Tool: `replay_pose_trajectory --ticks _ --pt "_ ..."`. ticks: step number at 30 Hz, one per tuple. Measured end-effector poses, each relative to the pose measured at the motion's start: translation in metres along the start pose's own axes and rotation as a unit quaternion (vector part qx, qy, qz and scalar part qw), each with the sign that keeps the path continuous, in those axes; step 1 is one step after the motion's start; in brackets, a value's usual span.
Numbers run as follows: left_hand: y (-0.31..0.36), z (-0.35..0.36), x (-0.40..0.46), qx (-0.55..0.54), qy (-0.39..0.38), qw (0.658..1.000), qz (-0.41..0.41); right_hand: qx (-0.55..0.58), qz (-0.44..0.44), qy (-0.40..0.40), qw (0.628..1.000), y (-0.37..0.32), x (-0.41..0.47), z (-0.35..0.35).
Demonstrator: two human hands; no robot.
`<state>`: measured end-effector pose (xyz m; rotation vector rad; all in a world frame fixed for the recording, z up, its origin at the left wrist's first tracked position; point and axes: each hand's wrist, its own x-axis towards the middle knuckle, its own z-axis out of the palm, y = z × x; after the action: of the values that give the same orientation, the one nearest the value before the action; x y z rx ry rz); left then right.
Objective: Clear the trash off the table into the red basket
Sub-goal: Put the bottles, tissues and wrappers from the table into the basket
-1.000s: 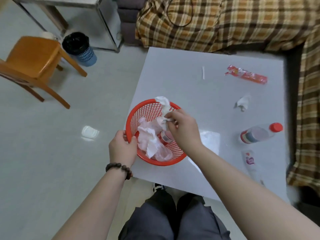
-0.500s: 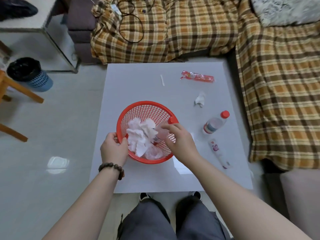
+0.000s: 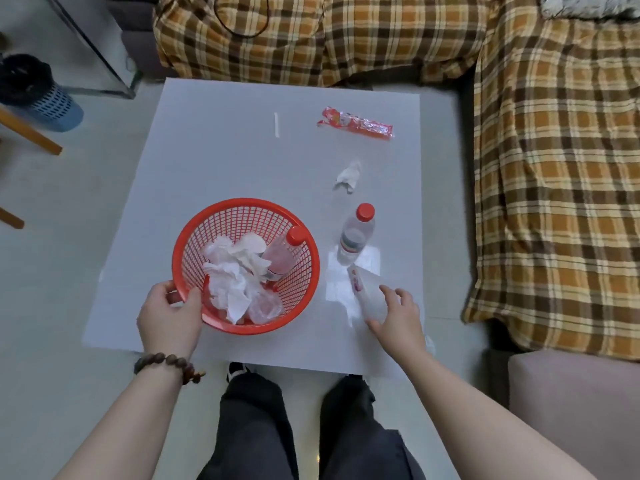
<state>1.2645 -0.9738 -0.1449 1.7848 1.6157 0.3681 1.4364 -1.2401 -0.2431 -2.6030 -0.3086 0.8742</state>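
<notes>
Head view showed us the red basket (image 3: 246,265) standing on the near left part of the white surface (image 3: 214,154), already holding a heap of crumpled tissues (image 3: 235,275), some clear plastic and a red-capped bottle (image 3: 282,254) leaning against its wall. Our left hand (image 3: 169,317) gripped the basket's near rim, thumb hooked inside. Our right hand (image 3: 398,317) lay spread, its fingers (image 3: 389,292) resting on a pale tube-like wrapper (image 3: 367,294) just right of the basket; we could not tell whether it was closing on it or only touching it.

We judged the job roughly half done. Left out on the surface were that wrapper, a second red-capped bottle (image 3: 356,237) lying near it, a crumpled tissue (image 3: 348,174) beyond, a red snack wrapper (image 3: 355,123) toward the far edge, and a thin white strip (image 3: 276,124) well apart to its left.

Hard to read: the near end of the pale wrapper sat under our hand, the print on it was too small to make out, glare washed the surface around it, and the tissues hid the basket's bottom.
</notes>
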Motion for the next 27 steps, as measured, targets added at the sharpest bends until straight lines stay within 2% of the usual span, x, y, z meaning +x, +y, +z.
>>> replay_pose_trajectory --ticks 4,11,18,22,27 --pt "-0.01 0.013 -0.032 0.002 0.015 1.0 -0.021 -0.003 -0.003 -0.035 0.999 0.021 0.028 0.008" --pt "-0.032 0.02 -0.065 0.008 0.016 0.999 -0.049 -0.01 -0.014 -0.06 0.998 0.015 0.071 0.03" --pt "-0.039 0.02 -0.074 0.014 0.036 0.997 -0.07 0.026 -0.033 -0.023 0.999 0.001 0.063 0.028" --pt "-0.034 0.016 -0.078 0.013 0.061 0.995 -0.081 0.095 -0.089 0.023 0.991 -0.023 0.028 0.002" --pt "-0.023 0.01 -0.084 0.009 0.041 0.996 -0.074 0.187 -0.211 0.081 0.956 -0.066 -0.027 -0.037"
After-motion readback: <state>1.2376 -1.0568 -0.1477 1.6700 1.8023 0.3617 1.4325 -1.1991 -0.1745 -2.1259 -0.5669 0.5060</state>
